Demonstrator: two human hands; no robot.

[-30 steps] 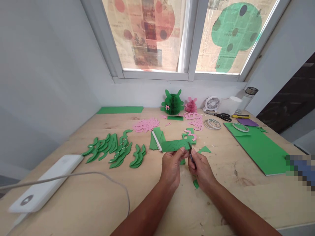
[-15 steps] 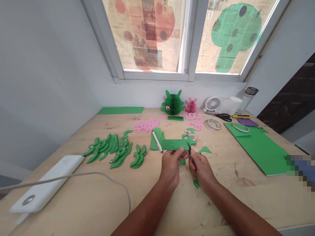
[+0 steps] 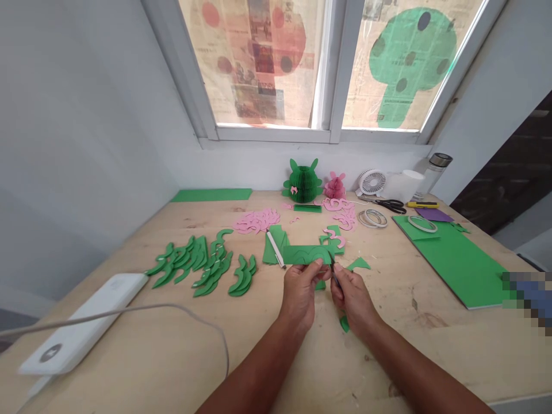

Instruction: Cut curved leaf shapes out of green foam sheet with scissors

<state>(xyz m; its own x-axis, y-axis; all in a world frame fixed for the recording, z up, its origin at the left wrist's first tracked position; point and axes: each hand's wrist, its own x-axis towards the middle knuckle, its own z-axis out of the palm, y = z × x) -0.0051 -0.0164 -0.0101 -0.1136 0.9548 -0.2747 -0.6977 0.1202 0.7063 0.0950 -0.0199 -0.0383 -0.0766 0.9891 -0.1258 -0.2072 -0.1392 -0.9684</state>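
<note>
Hardly a shift this past second, and we see the left hand (image 3: pixel 301 291) pinching the green strip (image 3: pixel 297 253) above the tabletop (image 3: pixel 254 345), the right hand (image 3: pixel 352 292) wrapped round scissors (image 3: pixel 335 276) at the strip's right end, so the cutting looks barely advanced.

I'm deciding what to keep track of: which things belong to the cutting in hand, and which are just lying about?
Seemingly in the job:
- green paper strip, held by the left hand
- dark cutting tool, held by the right hand
- curved green cut-outs

Apparently just lying about:
- white fan
- bottle
- yellow cutter
- black-handled scissors
</note>
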